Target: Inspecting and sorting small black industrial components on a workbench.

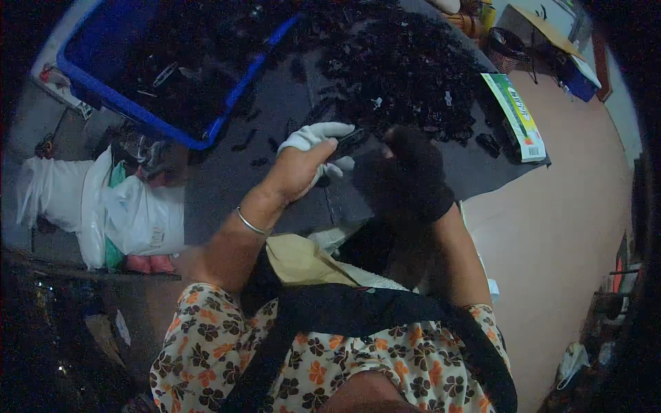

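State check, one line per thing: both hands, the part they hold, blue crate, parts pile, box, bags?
left hand: white fingertip covers, gripping small black part
right hand: black glove, at the same part
blue crate: tilted, holds black parts
parts pile: loose on dark table
green-and-white box: closed, flat
white bags: slumped

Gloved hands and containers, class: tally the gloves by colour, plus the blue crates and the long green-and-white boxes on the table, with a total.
White glove: 1
Black glove: 1
Blue crate: 1
Green-and-white box: 1
Total: 4
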A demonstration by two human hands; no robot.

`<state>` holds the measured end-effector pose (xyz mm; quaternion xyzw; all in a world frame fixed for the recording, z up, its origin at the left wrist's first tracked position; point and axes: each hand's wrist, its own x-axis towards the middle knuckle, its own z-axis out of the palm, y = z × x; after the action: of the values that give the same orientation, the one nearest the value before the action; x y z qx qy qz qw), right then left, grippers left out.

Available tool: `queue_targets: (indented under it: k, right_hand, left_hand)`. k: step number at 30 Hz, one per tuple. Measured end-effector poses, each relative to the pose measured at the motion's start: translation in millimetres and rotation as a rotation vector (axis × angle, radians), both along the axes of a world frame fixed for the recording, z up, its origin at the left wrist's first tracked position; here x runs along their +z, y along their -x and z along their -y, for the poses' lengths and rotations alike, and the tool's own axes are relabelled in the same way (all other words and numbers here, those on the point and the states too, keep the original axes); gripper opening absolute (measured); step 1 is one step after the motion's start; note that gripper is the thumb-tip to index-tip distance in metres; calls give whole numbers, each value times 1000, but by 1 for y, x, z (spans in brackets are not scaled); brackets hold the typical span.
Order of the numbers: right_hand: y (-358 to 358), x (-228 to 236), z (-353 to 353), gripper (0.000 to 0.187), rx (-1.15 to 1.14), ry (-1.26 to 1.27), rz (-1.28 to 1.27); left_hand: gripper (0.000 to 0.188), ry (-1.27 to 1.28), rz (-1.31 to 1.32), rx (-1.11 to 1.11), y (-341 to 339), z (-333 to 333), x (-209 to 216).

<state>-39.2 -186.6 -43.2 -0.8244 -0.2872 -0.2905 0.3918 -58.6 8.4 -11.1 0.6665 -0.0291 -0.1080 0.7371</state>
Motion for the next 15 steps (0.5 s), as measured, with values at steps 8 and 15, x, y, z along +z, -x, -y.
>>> queue_targets:
  k: [8, 15]
  right_hand:
    - [13, 14, -11, 22, 285, 22, -94]
    - [10, 14, -11, 23, 279, 114, 75]
  left_hand:
    - [25, 239, -106, -71, 5, -6, 2]
    - [29, 186, 4, -102, 13, -2, 13]
